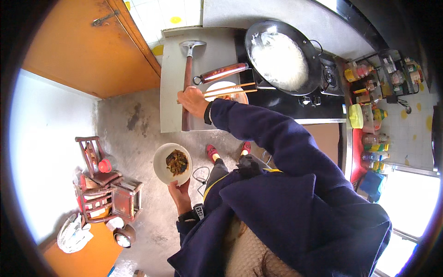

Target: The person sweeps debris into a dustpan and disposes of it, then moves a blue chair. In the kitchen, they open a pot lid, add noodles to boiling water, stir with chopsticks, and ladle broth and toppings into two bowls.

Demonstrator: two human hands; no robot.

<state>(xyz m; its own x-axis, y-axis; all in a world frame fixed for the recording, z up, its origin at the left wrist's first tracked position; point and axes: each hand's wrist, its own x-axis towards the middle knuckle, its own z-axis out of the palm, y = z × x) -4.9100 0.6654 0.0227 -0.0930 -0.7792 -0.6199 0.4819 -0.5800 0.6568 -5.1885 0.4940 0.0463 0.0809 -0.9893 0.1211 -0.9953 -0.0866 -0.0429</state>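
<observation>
My left hand point(180, 197) grips the rim of a white bowl point(160, 162) over the floor. Dark brown, chopped cooked food point(177, 162) lies in the bottom of that bowl. My right hand point(193, 101) is closed around a pair of wooden chopsticks point(235, 92), which point right over a plate of reddish food point(230, 98), partly covered by my forearm. Under or against the same hand runs the wooden handle of a wok spatula point(186, 119); whether I grip it too is unclear. Its metal head point(192, 44) rests on the grey counter.
A dark wok point(311, 69) with bright white contents point(280, 59) sits on the black gas stove point(277, 105), its wooden handle point(225, 72) reaching over the counter point(169, 79). Bottles point(375, 147) and a condiment rack point(398, 72) line the right. Small wooden chairs point(126, 200) stand at left.
</observation>
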